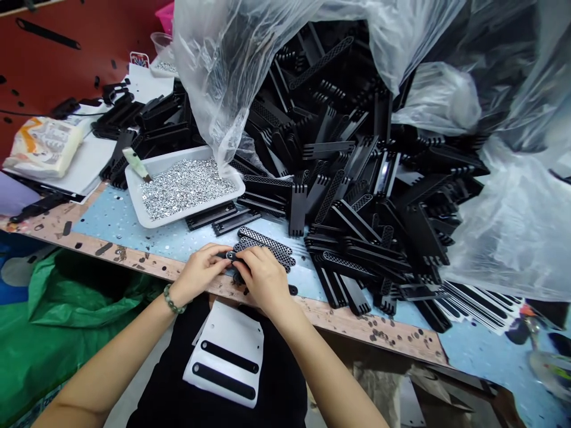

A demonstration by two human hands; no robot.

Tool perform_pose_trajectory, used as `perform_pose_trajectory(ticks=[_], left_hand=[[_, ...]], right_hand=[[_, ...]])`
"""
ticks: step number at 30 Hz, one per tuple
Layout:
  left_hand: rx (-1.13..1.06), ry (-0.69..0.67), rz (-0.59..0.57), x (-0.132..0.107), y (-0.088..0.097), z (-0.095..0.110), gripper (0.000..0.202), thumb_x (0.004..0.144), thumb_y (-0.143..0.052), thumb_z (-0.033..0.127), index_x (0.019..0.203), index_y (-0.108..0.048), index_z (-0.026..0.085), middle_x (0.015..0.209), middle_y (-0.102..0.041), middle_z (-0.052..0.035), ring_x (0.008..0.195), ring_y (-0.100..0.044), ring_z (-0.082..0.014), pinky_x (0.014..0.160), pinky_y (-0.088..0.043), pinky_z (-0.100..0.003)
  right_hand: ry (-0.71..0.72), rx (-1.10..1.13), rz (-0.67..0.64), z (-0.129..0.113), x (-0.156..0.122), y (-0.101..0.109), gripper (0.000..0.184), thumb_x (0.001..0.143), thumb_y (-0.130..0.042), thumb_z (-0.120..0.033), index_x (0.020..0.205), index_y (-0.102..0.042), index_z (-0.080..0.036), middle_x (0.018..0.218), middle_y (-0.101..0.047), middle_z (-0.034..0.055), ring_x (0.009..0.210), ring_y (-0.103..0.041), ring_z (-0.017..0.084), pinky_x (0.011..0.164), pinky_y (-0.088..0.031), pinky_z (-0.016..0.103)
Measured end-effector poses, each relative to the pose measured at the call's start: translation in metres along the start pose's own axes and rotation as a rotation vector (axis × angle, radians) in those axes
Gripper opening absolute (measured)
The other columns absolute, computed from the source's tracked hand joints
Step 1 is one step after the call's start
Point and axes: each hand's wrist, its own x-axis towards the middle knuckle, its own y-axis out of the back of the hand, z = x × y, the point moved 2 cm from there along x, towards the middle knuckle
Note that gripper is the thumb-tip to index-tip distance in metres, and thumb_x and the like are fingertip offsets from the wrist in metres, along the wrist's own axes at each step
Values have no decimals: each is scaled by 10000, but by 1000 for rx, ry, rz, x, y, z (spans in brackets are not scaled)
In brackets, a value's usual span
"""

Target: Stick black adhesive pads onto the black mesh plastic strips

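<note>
The fingers of the left hand and right hand press close together, pinching a black strip with a silver eyelet at the desk's front edge. Just beyond lie perforated black strips, then a white tray of loose silver eyelets. Farther off, a heap of black slotted parts spills from a clear plastic bag.

Black strip pile ahead of hands, white tray left, blue mat between

worn: black top | green beaded bracelet, left wrist | hands: bare
</note>
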Motion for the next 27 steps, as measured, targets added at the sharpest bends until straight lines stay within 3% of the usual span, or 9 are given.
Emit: perform_pose_trajectory(ticks=[6,12,15,18,22,27], left_hand=[[-14,23,-16,3,2,0,318,807,-637,336,1067,-649,155,1082,-624,-87,849,-682,-182,786,-578,-316],[50,139,-20,5,1,-2,262,825,-634,370,995,-602,173,736,-674,-22,700,-684,-184,659,-557,-289],[69,96,3,1,0,0,245,835,-624,352,1009,-603,181,889,-675,-45,771,-696,-189,675,-555,-283],[166,8,6,-3,-1,4,256,864,-583,351,1064,-641,201,1100,-608,-67,797,-679,-165,704,-551,-290],[344,-70,4,-3,-3,6,218,859,-599,372,976,-691,212,993,-600,-53,852,-628,-184,707,-517,-292],[338,-73,-28,-3,-3,6,186,858,-603,356,922,-685,203,935,-581,-43,870,-602,-188,724,-496,-295]], right_hand=[[8,-32,-50,-3,3,-3,99,920,-557,-228,915,-655,-213,913,-683,26,844,-562,183,731,-464,283],[-28,-51,-125,1,-1,9,100,899,-584,-253,972,-632,-205,967,-652,64,902,-577,224,756,-490,333],[-141,98,-121,17,-14,23,149,891,-578,-216,1038,-600,-206,1015,-612,69,910,-597,208,780,-506,334],[-213,245,-109,32,-24,30,122,892,-529,-146,956,-611,-209,948,-597,46,855,-604,175,774,-507,312],[-256,326,-104,43,-25,31,136,869,-540,-125,876,-645,-211,876,-625,28,823,-603,167,755,-494,297],[-338,389,-115,46,-20,33,110,836,-611,-130,855,-676,-216,819,-661,6,771,-615,154,727,-489,275]])
